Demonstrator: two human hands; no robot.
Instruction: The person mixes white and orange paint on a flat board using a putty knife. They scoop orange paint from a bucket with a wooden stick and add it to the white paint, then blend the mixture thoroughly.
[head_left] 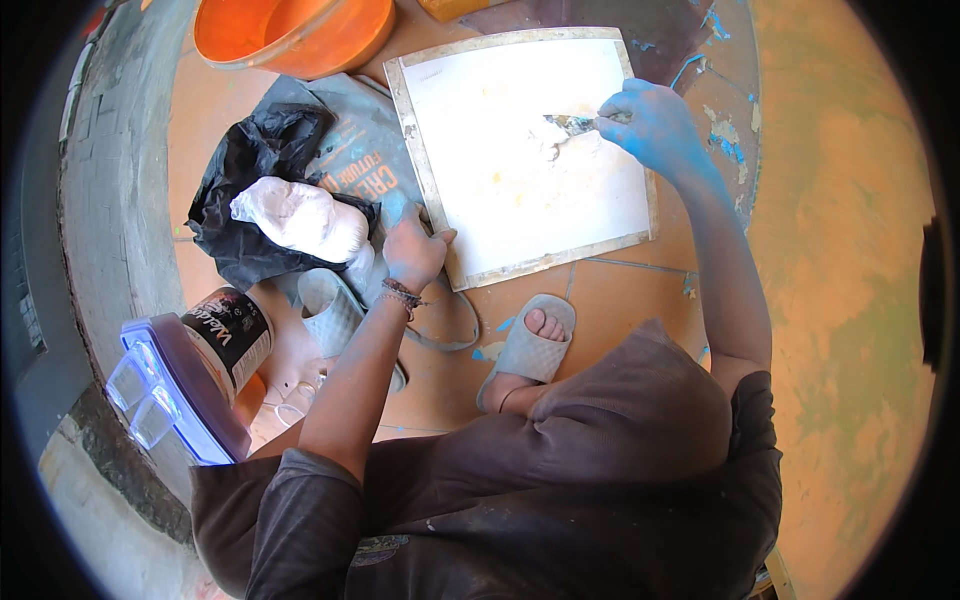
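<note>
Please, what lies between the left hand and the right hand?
In the head view, a white board lies between the left hand and the right hand, bearing some whitish material.

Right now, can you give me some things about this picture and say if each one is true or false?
1. The right hand has a small scraper in its grip. True.
2. The left hand is at the right edge of the white board. False: the left hand is at its left edge.
3. A white bundle lies on a black plastic bag. True.
4. The orange basin is right of the white board. False: the orange basin is near its upper-left corner.
5. One foot wears a grey sandal. True.
</note>
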